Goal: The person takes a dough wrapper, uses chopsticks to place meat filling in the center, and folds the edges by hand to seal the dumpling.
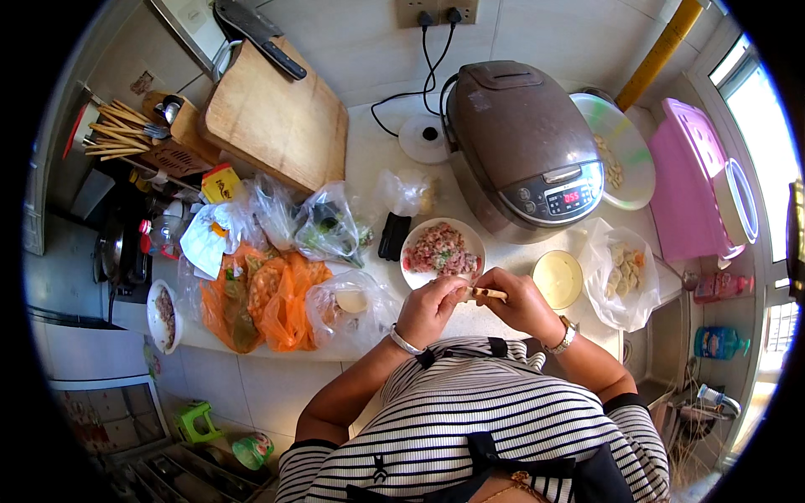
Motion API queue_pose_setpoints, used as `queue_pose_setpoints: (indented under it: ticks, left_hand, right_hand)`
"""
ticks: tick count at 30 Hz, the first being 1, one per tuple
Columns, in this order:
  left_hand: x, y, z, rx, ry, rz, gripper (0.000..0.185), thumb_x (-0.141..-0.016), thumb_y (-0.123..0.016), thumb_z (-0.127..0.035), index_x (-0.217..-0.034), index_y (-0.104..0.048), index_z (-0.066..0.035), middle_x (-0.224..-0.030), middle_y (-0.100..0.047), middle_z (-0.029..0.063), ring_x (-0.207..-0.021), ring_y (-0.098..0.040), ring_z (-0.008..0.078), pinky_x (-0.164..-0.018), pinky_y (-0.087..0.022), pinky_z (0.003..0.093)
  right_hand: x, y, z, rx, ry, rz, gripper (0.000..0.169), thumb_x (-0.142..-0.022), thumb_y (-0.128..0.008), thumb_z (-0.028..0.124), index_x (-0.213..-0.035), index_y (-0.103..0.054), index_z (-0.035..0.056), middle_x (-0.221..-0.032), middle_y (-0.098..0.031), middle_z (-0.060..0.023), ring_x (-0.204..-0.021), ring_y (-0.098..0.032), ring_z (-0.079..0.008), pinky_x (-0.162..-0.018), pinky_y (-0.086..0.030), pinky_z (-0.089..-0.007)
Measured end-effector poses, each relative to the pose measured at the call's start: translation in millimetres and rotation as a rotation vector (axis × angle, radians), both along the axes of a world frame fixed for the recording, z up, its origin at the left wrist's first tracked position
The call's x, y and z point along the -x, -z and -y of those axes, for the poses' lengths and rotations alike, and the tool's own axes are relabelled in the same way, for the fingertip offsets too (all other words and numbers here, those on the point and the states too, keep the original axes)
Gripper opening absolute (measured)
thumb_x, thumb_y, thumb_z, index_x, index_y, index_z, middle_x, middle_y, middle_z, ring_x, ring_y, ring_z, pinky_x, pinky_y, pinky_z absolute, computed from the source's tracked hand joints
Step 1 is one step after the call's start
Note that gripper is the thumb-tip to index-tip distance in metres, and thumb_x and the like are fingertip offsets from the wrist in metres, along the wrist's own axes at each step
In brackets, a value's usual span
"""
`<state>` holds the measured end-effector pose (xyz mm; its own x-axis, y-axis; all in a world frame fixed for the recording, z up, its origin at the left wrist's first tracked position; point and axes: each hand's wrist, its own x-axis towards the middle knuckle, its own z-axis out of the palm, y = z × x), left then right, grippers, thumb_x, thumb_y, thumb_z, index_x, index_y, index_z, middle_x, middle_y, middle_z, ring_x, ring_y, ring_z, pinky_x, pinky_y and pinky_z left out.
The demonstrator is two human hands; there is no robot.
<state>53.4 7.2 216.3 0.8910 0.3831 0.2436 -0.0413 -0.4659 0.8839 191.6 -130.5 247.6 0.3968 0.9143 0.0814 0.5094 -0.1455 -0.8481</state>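
Both my hands meet just in front of a white plate (410,278) of minced meat with green bits (443,248). My right hand (519,300) grips a pair of wooden chopsticks (490,293), seen nearly end-on. My left hand (431,309) pinches a small pale piece of dough (469,293), mostly hidden by the fingers. Right of the plate stands a round bowl (558,280) with pale yellow contents. Beyond it, an opened plastic bag (648,302) holds several dumplings (624,270). Round dough wrappers (351,302) lie in a clear bag (321,308) on the left.
A brown rice cooker (525,138) with a lit display stands behind the bowl. A cleaver (264,41) rests on the leaning wooden cutting board (277,113). Orange bags (289,302) and a white bowl (154,314) line the left counter edge. A sink (654,339) lies right.
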Motion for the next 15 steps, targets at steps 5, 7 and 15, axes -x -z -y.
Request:
queue_pose_setpoints:
  ticks: [5, 7, 15]
  left_hand:
    - [2.5, 3.5, 1.5, -0.097, -0.007, -0.025, 0.015, -0.087, -0.058, -0.004, -0.102, -0.056, -0.004, -0.088, -0.065, 0.0134, -0.081, -0.065, 0.0314, -0.067, -0.051, 0.0361]
    - [1.5, -1.7, 4.1, -0.148, 0.003, -0.043, 0.017, -0.086, -0.058, -0.003, -0.102, -0.055, -0.005, -0.090, -0.064, 0.0129, -0.081, -0.065, 0.0318, -0.067, -0.051, 0.0371]
    - [0.5, -6.6, 4.2, -0.103, 0.004, -0.071, 0.026, -0.086, -0.056, -0.002, -0.110, -0.047, -0.006, -0.090, -0.063, 0.0151, -0.082, -0.064, 0.0330, -0.066, -0.051, 0.0369]
  right_hand:
    - [1.6, -11.1, 4.7, 0.005, -0.109, 0.197, 0.017, -0.075, -0.071, 0.004, -0.085, -0.057, 0.0041, -0.074, -0.065, -0.0087, -0.066, -0.066, -0.0262, -0.057, -0.051, -0.0318]
    - [3.8, -10.8, 4.2, -0.028, -0.110, 0.213, 0.017, -0.075, -0.070, 0.005, -0.085, -0.057, 0.0056, -0.071, -0.064, -0.0090, -0.062, -0.063, -0.0290, -0.055, -0.049, -0.0335]
    - [-0.9, -7.8, -3.6, 0.079, -0.037, -0.074, 0.019, -0.084, -0.068, 0.012, -0.097, -0.058, 0.0016, -0.080, -0.066, -0.0109, -0.073, -0.067, -0.0249, -0.063, -0.051, -0.0316]
